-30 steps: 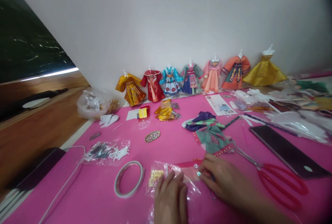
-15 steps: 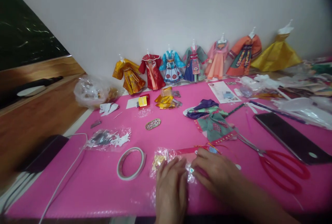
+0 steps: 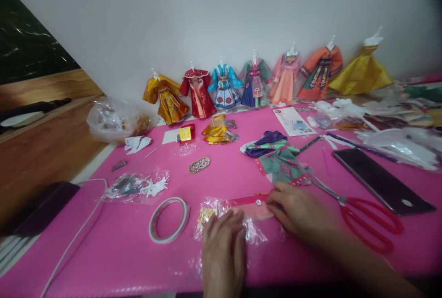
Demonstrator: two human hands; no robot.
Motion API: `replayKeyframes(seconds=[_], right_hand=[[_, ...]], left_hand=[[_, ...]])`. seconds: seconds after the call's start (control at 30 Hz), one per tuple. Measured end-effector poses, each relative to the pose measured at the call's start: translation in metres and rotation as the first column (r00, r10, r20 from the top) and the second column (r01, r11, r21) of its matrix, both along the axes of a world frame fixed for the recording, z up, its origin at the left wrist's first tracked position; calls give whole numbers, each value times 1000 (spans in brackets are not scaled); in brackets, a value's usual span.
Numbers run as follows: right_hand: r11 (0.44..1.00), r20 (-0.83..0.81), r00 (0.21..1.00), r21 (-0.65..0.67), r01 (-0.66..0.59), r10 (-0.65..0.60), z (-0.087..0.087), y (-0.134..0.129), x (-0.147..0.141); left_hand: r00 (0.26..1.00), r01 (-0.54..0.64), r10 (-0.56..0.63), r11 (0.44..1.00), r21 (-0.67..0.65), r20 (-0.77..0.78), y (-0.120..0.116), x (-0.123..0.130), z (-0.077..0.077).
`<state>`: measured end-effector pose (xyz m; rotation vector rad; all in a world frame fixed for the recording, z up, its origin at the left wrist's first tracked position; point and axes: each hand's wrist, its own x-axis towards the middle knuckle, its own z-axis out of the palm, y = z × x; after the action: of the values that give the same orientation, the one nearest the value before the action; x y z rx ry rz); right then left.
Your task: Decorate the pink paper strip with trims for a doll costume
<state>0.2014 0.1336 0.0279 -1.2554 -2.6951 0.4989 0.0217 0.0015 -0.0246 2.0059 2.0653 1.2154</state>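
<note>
My left hand [image 3: 223, 249] lies flat, fingers stretched out, on a clear plastic bag [image 3: 255, 233]. Small gold bits [image 3: 206, 219] show at the bag's left end, beside my fingertips. Beyond them runs a flat strip of red and pink fabric [image 3: 247, 207] with a small shiny ornament [image 3: 258, 202] near its right end. There my right hand [image 3: 297, 210] has its fingers curled together on the strip; their tips are partly hidden. A thin thin-lined loop [image 3: 281, 233] lies below that hand. Green patterned doll clothing [image 3: 286, 164] rests just behind it.
Red-handled scissors [image 3: 373, 224] and a black phone [image 3: 383, 180] lie at right. A tape roll [image 3: 169, 219], a bag of white pieces [image 3: 138, 185] and an oval patterned clip [image 3: 199, 165] are at left. Several dressed doll forms [image 3: 224, 86] line the wall.
My right hand has shifted right and slightly up, away from my left hand, uncovering more of the strip and its ornament. My left hand stays on the bag. The view has shifted slightly.
</note>
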Motion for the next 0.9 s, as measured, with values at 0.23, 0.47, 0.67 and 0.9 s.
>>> replayKeyframes(seconds=[0.23,0.47,0.67,0.9], right_hand=[[999,39,999,-29,22,-20,-4,-3,-24],[1000,-80,997,-15,13,-14,-3,-3,-20],[997,-242,967,6,-74,73,-4,-25,-16],[956,-244,944,242,-164,223,-22,-45,-32]], left_hand=[[1000,-26,26,999,45,13,2,1,-7],[999,-45,45,995,92,3,4,-2,-17],[998,-61,64,989,137,-13,5,-3,-20],[998,-61,60,984,168,12,4,-4,-18]])
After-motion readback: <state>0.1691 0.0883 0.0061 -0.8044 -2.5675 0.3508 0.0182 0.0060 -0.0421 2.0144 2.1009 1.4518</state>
